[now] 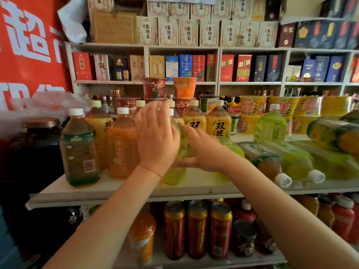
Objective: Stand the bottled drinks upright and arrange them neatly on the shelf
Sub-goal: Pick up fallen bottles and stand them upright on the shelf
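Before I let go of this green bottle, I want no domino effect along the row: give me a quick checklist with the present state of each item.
1. Green bottle upright on the shelf: ok.
2. Left hand and right hand both on it: ok.
3. Its base flat on the shelf: cannot tell, wrist hides part.
4. Orange bottle beside it standing: ok.
5. All bottles upright: not ok, lying bottles remain on the right.

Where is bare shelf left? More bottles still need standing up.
Bare shelf runs along the front edge, between the green bottle in both hands and the lying bottles. A narrow strip fronts the brown bottle. The back rows are crowded.
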`<state>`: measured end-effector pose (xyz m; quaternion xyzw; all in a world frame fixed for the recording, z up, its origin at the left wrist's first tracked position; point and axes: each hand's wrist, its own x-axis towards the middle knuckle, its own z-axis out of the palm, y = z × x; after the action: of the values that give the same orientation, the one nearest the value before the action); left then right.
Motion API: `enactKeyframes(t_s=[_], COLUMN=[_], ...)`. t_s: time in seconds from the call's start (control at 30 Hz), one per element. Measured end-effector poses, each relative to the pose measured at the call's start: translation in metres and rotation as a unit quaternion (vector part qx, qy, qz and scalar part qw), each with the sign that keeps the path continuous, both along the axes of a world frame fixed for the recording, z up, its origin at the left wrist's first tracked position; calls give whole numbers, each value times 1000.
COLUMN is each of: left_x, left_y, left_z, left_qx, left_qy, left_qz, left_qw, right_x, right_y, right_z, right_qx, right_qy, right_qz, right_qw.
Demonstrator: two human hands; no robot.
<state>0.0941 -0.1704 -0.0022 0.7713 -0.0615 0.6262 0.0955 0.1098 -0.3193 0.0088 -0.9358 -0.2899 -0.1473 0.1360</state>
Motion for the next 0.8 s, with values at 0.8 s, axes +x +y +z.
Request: enactKeyframes(t_s=[0.8], left_x=[12], left_y=[-105], left_z=[-38], left_qx=[-150], left_qy=[492], left_qz=[-303], left_qw=[802], right_x=[26], right_y=[-125], right_z=[-23], right_qx=[-7], right_qy=[-267], right_qz=[50], right_qw=[962])
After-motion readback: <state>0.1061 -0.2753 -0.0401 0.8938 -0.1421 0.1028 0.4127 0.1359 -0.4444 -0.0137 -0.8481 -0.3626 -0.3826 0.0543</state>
